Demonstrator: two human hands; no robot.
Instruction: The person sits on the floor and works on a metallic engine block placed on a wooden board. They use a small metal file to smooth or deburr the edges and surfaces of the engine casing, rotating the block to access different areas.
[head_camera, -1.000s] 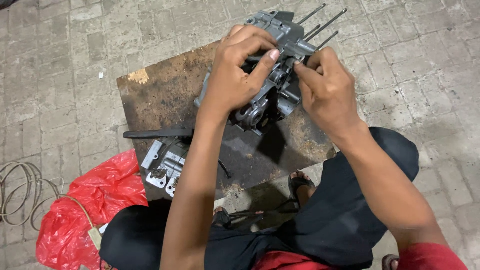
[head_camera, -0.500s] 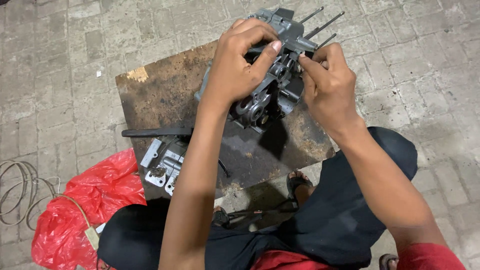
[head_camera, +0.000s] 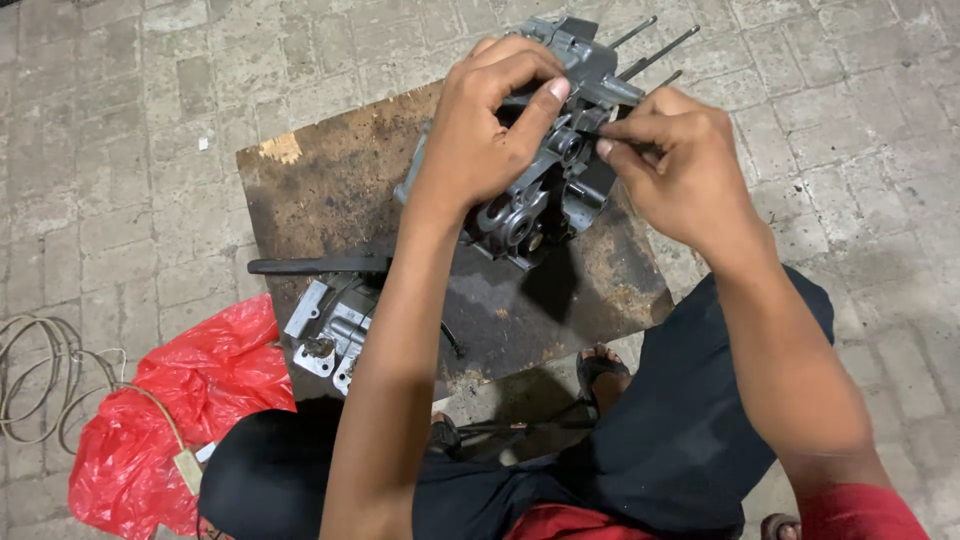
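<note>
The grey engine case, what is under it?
A stained board lies under the engine case, resting on the brick floor. The left hand grips the case and the right hand pinches something small; the spot where case meets board is hidden.

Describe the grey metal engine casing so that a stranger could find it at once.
On the brick floor lies a stained brown board. At its far edge stands the engine casing, gripped by the left hand and touched by the right hand. Unlike the smaller metal part nearby, long studs stick out of it.
</note>
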